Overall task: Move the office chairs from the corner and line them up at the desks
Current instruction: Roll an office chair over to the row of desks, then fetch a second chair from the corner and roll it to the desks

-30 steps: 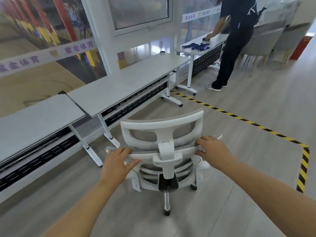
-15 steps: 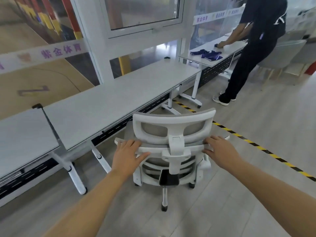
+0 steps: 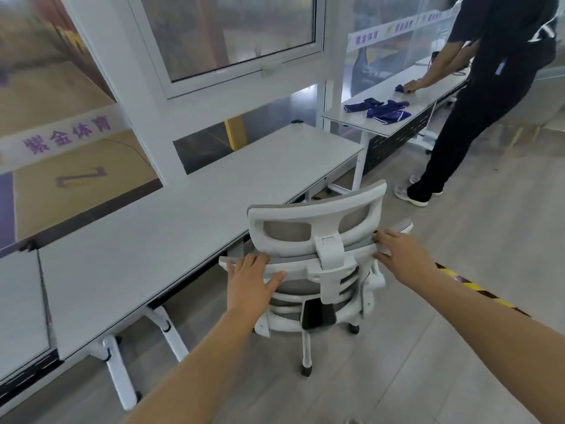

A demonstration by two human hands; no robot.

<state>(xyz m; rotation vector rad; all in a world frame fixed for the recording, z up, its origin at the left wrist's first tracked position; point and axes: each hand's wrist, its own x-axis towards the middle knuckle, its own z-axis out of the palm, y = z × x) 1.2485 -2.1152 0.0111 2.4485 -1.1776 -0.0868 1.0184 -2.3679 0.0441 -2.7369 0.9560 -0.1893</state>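
1. The person stands behind a white office chair with a grey mesh back. Both arms reach forward and down to the top edge of its backrest.

2. The left hand lies on the left end of the backrest rail, fingers spread flat over the top and thumb out to the side – a pushing palm more than a closed fist, so it presses on the chair without clamping it.

3. The right hand holds the right end of the same rail, fingers curled over the top edge. Its grip looks firmer, probably because this side steers.

4. Hands set wide apart at the two ends give leverage to turn the chair on its castors as well as roll it, which seems to be why they sit there and not in the middle.

5. The chair stands on the floor just beside the long grey desk, its seat facing the desk edge and partly tucked beneath it. The headrest rises above the desk edge.

6. The step in hand is judged to be sliding this chair into its place at the desk – close to done for this one.

7. Further along, another person leans over the next desk, where blue cloths lie. Yellow-and-black floor tape runs behind the right forearm.
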